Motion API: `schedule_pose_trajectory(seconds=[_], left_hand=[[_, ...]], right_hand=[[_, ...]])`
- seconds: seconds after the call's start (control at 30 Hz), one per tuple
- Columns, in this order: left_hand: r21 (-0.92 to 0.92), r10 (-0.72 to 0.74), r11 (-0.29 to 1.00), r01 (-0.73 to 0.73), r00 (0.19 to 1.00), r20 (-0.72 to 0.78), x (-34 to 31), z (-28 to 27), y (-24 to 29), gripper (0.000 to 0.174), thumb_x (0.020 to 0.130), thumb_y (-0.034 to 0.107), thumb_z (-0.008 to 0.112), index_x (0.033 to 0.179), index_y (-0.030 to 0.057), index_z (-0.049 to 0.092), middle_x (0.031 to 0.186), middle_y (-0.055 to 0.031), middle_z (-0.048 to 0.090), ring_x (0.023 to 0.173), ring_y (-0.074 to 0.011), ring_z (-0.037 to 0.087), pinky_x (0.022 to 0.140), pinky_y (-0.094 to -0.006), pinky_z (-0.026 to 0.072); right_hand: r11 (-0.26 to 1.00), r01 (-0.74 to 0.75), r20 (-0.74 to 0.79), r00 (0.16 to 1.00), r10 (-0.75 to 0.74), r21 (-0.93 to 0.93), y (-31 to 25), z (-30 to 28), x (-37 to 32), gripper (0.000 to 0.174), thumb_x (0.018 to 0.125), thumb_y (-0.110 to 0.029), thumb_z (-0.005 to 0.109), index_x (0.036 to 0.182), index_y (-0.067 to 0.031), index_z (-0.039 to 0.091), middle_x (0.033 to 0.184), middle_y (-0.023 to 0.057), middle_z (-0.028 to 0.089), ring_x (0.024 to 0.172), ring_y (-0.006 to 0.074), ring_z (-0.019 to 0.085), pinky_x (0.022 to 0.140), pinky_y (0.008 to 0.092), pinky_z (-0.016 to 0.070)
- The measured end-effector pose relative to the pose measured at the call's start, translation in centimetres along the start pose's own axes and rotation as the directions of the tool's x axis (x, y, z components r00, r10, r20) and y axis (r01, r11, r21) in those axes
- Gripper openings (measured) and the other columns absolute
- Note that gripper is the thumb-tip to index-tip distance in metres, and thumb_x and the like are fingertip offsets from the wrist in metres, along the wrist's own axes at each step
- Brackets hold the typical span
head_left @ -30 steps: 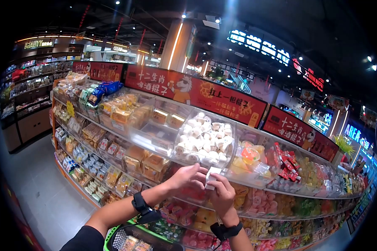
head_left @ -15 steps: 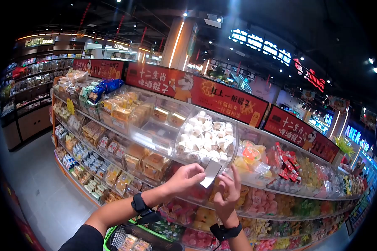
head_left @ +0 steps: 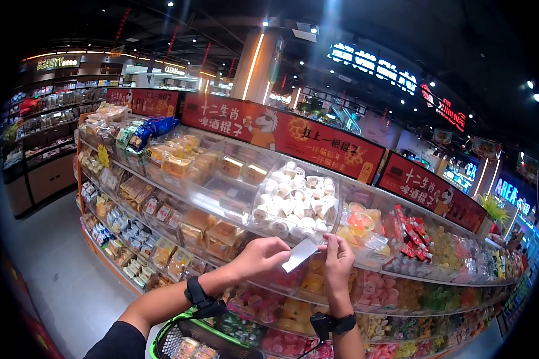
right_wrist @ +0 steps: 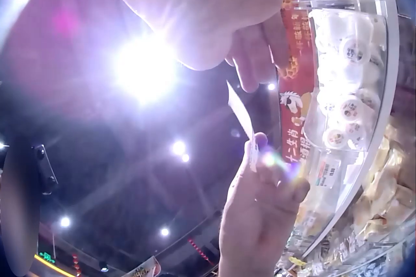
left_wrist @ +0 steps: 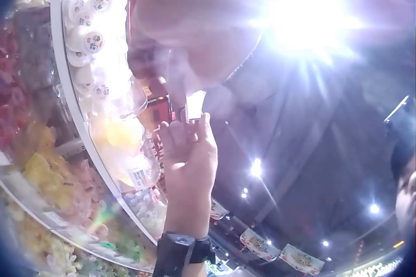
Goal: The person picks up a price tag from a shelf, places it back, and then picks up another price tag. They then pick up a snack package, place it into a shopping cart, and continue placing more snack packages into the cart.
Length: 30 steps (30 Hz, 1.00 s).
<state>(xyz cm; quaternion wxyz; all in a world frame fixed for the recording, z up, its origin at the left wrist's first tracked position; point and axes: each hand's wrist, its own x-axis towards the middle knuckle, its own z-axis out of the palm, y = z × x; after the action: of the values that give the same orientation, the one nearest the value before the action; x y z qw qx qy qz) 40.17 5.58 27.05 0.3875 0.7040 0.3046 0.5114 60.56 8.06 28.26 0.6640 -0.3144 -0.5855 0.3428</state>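
Observation:
A small white slip [head_left: 299,255] is pinched at its left edge by my left hand [head_left: 260,257], its face tilted up. My right hand [head_left: 339,258] is raised at the slip's right end, its fingers bent; whether they touch it cannot be told. In the left wrist view the slip [left_wrist: 195,104] shows between the blurred left hand [left_wrist: 188,24] and the right hand [left_wrist: 190,176]. The right wrist view shows the slip [right_wrist: 242,113] upright in the left hand [right_wrist: 253,215], below the fingers of the right hand [right_wrist: 195,7]. Behind both hands is a bin of white round-lidded cups [head_left: 294,200].
Tiered shelves of packaged snacks [head_left: 206,236] curve across the view, with red signboards [head_left: 281,131] along the top. A green-rimmed basket [head_left: 161,335] with packets is below my left forearm. Grey floor [head_left: 57,257] lies at the left.
The slip has turned from upright between both hands to a slant in my left hand. My right hand let go of it, spread its fingers, then brought them back close to its right end.

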Motion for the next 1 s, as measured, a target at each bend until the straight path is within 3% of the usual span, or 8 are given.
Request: schedule_pose_trajectory(seconds=[0.17, 0.3, 0.4, 0.53, 0.67, 0.77, 0.9, 1.0], left_hand=[[0.030, 0.064, 0.997, -0.066, 0.997, 0.045, 0.1, 0.1, -1.1, 0.020, 0.093, 0.017, 0.060, 0.104, 0.0005, 0.061, 0.080, -0.0007, 0.064, 0.066, -0.0044, 0.057, 0.057, -0.0208, 0.0455], [-0.006, -0.023, 1.000, 0.022, 0.993, -0.111, 0.3, 0.8, -0.8, 0.034, 0.088, 0.023, 0.066, 0.112, -0.0007, 0.058, 0.098, -0.0113, 0.067, 0.091, -0.0148, 0.063, 0.080, -0.0289, 0.0501], [0.270, 0.375, 0.904, -0.330, 0.917, -0.138, 0.7, 1.7, -0.9, 0.040, 0.086, 0.024, 0.069, 0.114, -0.0003, 0.056, 0.101, -0.0145, 0.066, 0.093, -0.0187, 0.064, 0.081, -0.0303, 0.0502], [0.237, 0.149, 0.963, -0.130, 0.987, -0.060, 2.0, 1.7, -2.8, 0.034, 0.086, 0.018, 0.069, 0.111, -0.0004, 0.058, 0.090, -0.0066, 0.065, 0.079, -0.0096, 0.060, 0.069, -0.0257, 0.0496], [0.083, 0.129, 0.989, -0.121, 0.985, -0.111, 3.7, 0.7, -7.4, 0.029, 0.088, 0.017, 0.065, 0.108, -0.0008, 0.055, 0.094, -0.0062, 0.065, 0.078, -0.0095, 0.060, 0.067, -0.0255, 0.0506], [0.001, -0.182, 0.982, 0.189, 0.946, -0.268, 3.9, 1.5, -8.8, 0.038, 0.089, 0.027, 0.064, 0.111, -0.0017, 0.054, 0.094, -0.0113, 0.066, 0.082, -0.0164, 0.064, 0.073, -0.0318, 0.0519], [-0.182, -0.309, 0.937, 0.297, 0.950, -0.043, 3.9, 2.2, -6.2, 0.039, 0.096, 0.037, 0.054, 0.112, 0.0018, 0.053, 0.097, -0.0063, 0.063, 0.069, -0.0100, 0.061, 0.065, -0.0248, 0.0499], [-0.421, -0.254, 0.875, 0.237, 0.967, 0.016, 4.2, 3.7, -5.4, 0.037, 0.096, 0.035, 0.055, 0.114, 0.0027, 0.054, 0.098, -0.0045, 0.063, 0.081, -0.0091, 0.060, 0.069, -0.0240, 0.0479]], right_hand=[[0.985, 0.073, 0.187, 0.981, -0.043, -0.158, -0.6, 1.2, -1.4, 0.019, 0.091, -0.015, 0.062, 0.100, 0.0018, 0.062, 0.073, 0.0007, 0.063, 0.062, 0.0028, 0.053, 0.054, 0.0192, 0.0411], [0.996, 0.036, 0.078, 0.997, -0.030, -0.082, 0.8, 1.1, -0.8, 0.018, 0.092, -0.016, 0.061, 0.097, 0.0014, 0.063, 0.069, -0.0037, 0.058, 0.055, -0.0009, 0.046, 0.046, 0.0178, 0.0320], [0.998, 0.049, 0.067, 0.997, -0.047, -0.028, 1.9, 0.7, -0.1, 0.019, 0.093, -0.017, 0.060, 0.096, 0.0013, 0.063, 0.070, -0.0043, 0.058, 0.055, -0.0016, 0.044, 0.046, 0.0169, 0.0304], [0.994, 0.074, 0.128, 0.990, -0.063, -0.079, 2.1, 1.2, -0.9, 0.021, 0.093, -0.017, 0.060, 0.099, 0.0024, 0.063, 0.077, -0.0005, 0.063, 0.065, 0.0041, 0.054, 0.056, 0.0201, 0.0433], [0.947, 0.147, 0.288, 0.956, -0.061, -0.285, 1.8, 0.0, -1.9, 0.020, 0.086, -0.006, 0.059, 0.104, 0.0009, 0.063, 0.083, 0.0098, 0.068, 0.077, 0.0106, 0.064, 0.068, 0.0259, 0.0499], [0.811, 0.286, 0.267, 0.949, -0.167, -0.511, 1.7, -0.5, -2.1, 0.029, 0.078, 0.002, 0.054, 0.105, -0.0011, 0.064, 0.091, 0.0180, 0.067, 0.081, 0.0282, 0.067, 0.073, 0.0353, 0.0522], [0.708, 0.400, 0.133, 0.906, -0.402, -0.582, 2.9, -0.3, -1.7, 0.033, 0.074, 0.002, 0.055, 0.105, -0.0021, 0.065, 0.094, 0.0197, 0.066, 0.083, 0.0374, 0.063, 0.077, 0.0413, 0.0516], [0.539, 0.540, 0.265, 0.822, -0.504, -0.646, 3.7, -0.4, -1.4, 0.036, 0.074, 0.000, 0.057, 0.109, -0.0024, 0.064, 0.103, 0.0174, 0.067, 0.095, 0.0344, 0.064, 0.084, 0.0398, 0.0504]])
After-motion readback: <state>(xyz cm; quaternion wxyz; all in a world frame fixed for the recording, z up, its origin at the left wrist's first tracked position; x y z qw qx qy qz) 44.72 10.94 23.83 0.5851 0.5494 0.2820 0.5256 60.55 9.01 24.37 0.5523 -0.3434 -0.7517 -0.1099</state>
